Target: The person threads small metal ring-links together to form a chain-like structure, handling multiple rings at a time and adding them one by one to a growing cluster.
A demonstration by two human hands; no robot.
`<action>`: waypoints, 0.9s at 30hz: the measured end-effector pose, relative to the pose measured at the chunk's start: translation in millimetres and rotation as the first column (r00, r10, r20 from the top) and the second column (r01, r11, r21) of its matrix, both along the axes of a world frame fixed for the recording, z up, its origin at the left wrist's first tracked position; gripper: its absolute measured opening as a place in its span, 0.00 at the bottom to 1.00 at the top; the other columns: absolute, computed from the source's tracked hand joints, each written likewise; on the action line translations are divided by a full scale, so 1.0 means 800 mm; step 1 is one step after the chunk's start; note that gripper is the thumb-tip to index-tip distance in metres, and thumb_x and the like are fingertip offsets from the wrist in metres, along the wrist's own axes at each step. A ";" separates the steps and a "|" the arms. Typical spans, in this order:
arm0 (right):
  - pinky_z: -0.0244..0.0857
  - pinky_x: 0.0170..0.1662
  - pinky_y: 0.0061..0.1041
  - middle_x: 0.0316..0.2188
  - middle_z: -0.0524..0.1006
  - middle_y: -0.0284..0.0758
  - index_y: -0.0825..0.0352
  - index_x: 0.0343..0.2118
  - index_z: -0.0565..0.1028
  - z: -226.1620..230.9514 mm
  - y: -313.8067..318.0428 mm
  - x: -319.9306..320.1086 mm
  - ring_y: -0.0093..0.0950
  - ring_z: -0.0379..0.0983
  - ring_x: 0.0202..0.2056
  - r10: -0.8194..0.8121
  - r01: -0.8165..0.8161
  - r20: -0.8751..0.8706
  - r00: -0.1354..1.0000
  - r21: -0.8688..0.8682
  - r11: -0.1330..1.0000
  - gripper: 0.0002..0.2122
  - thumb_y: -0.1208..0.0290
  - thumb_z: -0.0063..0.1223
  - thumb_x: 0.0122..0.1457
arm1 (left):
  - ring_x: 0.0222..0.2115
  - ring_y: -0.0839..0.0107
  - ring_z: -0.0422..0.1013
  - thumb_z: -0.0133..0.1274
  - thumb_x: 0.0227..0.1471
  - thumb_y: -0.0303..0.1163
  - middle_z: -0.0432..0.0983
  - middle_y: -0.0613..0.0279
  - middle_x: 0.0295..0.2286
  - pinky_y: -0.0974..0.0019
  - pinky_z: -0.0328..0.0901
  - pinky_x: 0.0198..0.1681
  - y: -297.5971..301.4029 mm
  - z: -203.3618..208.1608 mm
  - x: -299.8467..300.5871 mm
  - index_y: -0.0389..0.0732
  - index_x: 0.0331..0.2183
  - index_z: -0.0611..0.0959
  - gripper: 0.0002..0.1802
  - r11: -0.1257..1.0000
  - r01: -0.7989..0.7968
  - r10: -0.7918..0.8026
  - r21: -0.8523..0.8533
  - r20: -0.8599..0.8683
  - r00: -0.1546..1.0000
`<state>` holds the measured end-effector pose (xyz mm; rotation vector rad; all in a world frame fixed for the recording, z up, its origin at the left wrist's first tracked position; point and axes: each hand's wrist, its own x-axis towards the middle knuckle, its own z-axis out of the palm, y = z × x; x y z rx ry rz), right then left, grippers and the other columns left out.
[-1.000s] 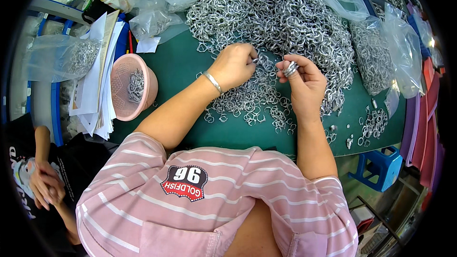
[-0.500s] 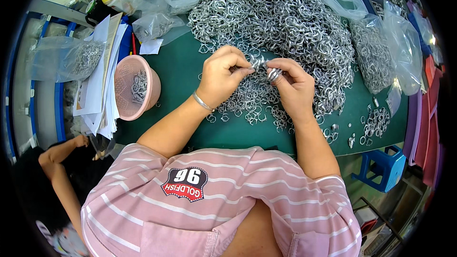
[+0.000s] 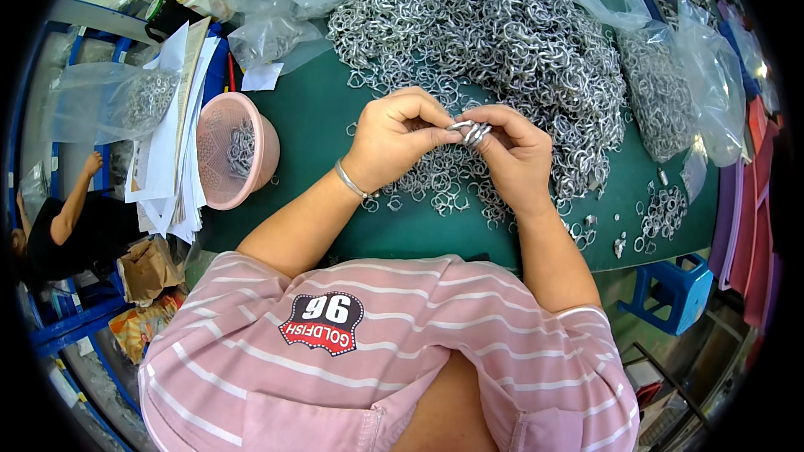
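Over the near edge of a large heap of silvery metal rings (image 3: 494,25), both hands meet with fingertips almost together. My right hand (image 3: 517,155) pinches a small stack of metal rings (image 3: 477,134) between thumb and fingers. Thumb and forefinger of my left hand (image 3: 395,138) are closed on one metal ring (image 3: 457,125) at the left end of that stack. Whether this ring touches the others is too small to tell. A bracelet circles my left wrist. Loose rings lie scattered on the green table (image 3: 335,234) below both hands.
Left of my arm stands a pink basket (image 3: 270,146) with metal pieces inside, beside stacked papers (image 3: 172,134). Clear bags of parts (image 3: 657,100) stand at the right, near a small ring pile (image 3: 664,216). A blue stool (image 3: 670,293) is below. Another person (image 3: 71,226) is at the far left.
Both hands have come slightly lower and closer together; the left fingers now pinch a ring against the right hand's stack. The other person has moved farther away at the left.
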<state>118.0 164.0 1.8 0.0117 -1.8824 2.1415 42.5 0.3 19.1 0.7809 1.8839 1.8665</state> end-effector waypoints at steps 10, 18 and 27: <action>0.69 0.32 0.18 0.29 0.75 0.37 0.71 0.40 0.68 0.003 0.011 -0.005 0.20 0.72 0.28 -0.083 0.081 0.007 0.997 -0.337 0.938 0.09 0.77 0.50 0.57 | 0.34 0.58 0.70 0.59 0.41 0.25 0.72 0.56 0.31 0.62 0.66 0.38 0.022 -0.025 -0.051 0.37 0.30 0.81 0.09 0.868 -0.266 -0.115 -0.420 -0.690 0.714; 0.68 0.32 0.17 0.30 0.74 0.36 0.72 0.33 0.70 0.000 0.009 -0.006 0.19 0.71 0.28 -0.063 0.070 0.035 0.997 -0.261 0.963 0.04 0.82 0.50 0.55 | 0.29 0.62 0.71 0.59 0.43 0.28 0.73 0.57 0.27 0.64 0.66 0.34 0.019 -0.030 -0.053 0.35 0.26 0.81 0.07 0.882 -0.328 -0.020 -0.338 -0.723 0.691; 0.68 0.36 0.18 0.35 0.75 0.34 0.71 0.31 0.73 -0.009 0.002 -0.003 0.20 0.72 0.35 -0.012 0.002 0.070 0.997 0.133 0.991 0.06 0.85 0.50 0.49 | 0.21 0.82 0.68 0.56 0.50 0.30 0.75 0.66 0.21 0.78 0.65 0.25 0.019 0.012 -0.006 0.33 0.29 0.80 0.08 0.950 -0.061 0.040 -0.305 -0.075 0.996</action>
